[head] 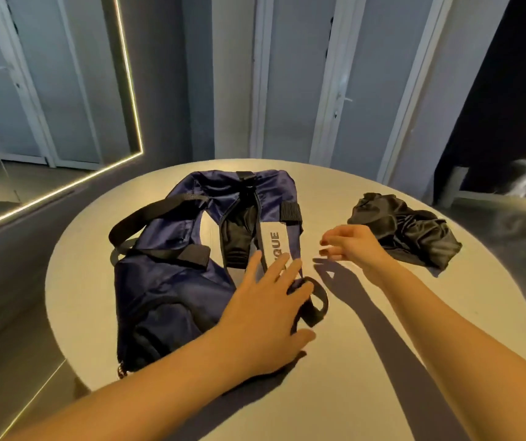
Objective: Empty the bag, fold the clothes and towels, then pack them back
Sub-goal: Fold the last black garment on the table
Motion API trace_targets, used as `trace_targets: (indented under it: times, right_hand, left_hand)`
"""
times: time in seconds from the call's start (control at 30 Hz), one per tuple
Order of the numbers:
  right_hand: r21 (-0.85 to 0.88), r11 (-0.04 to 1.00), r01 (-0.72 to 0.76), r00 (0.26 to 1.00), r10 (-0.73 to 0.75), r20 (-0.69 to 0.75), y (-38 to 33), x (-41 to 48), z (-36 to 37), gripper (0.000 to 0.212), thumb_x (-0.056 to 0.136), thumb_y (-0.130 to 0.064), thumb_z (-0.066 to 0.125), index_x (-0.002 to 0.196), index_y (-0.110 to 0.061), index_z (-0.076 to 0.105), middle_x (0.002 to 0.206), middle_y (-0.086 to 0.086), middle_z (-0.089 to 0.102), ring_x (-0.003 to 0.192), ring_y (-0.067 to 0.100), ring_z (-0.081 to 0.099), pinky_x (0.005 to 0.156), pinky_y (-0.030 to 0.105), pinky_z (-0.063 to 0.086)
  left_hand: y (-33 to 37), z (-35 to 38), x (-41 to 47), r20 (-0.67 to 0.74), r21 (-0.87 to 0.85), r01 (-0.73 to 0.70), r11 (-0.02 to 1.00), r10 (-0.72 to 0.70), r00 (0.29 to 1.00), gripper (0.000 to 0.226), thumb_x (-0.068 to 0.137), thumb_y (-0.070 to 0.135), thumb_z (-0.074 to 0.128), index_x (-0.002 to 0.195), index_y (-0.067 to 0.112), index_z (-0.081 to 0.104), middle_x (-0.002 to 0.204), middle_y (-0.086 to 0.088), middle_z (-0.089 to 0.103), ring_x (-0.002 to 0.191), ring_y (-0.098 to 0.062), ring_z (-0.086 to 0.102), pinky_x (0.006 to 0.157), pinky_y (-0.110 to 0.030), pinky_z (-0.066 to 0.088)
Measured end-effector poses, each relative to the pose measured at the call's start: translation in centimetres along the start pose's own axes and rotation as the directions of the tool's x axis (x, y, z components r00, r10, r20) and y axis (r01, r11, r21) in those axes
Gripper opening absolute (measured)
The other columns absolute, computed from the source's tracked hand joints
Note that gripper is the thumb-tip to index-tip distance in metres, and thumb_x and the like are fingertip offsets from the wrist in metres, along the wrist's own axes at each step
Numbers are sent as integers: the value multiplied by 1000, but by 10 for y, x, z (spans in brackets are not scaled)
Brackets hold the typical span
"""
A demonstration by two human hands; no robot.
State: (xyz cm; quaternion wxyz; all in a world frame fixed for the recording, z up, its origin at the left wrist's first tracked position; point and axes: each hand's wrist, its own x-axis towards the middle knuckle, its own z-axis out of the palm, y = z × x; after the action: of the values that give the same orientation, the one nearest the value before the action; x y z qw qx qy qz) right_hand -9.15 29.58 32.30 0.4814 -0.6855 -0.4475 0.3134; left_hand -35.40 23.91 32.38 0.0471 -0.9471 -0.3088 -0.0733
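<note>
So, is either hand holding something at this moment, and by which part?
Nothing is held. The left hand is open, fingers spread over the navy duffel bag. The right hand hangs empty, fingers loosely curled, between the bag and the black garment.

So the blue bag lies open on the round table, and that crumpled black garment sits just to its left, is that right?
Not quite. The head view shows the crumpled black garment lying to the right of the blue bag, not to its left. The rest holds: the bag lies open on the round table.

Round table (382, 361), navy bag (166, 281), black garment (408, 230)
</note>
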Motion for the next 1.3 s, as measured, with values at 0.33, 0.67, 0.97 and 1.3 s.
trace_targets:
  times: [0.33,0.67,0.97,1.3]
  right_hand:
    - [-839,543,11,969,-213,-125,77,57,-64,62,98,-37,59,153,-19,38,162,11,29,142,37,37,111,54,39]
    - [-924,376,-67,975,-173,-141,76,51,-45,49,101,-50,49,138,-18,54,132,9,54,126,35,44,95,46,50]
    - [-866,498,43,950,-289,-119,79,-58,-26,22,104,-29,52,119,-22,66,107,-2,59,102,23,49,69,31,42]
    - [-409,903,130,987,-158,-35,59,-161,-40,24,106,-29,50,84,-22,58,78,-2,57,72,16,51,69,35,40]
  left_hand:
    - [-53,61,39,-3,31,-27,999,27,1000,69,100,65,6,158,37,29,167,3,26,156,-20,16,127,-49,-2]
    - [-100,79,92,-33,-28,17,999,-18,999,72,99,71,5,155,38,35,162,9,32,153,-14,19,127,-50,2]
    - [-116,82,128,-44,-24,61,998,-62,997,105,83,83,-17,147,34,50,151,5,47,144,-22,37,123,-55,10]
    - [-5,28,95,-130,-161,-323,933,304,944,86,82,83,45,154,39,37,163,9,30,150,-16,25,127,-45,12]
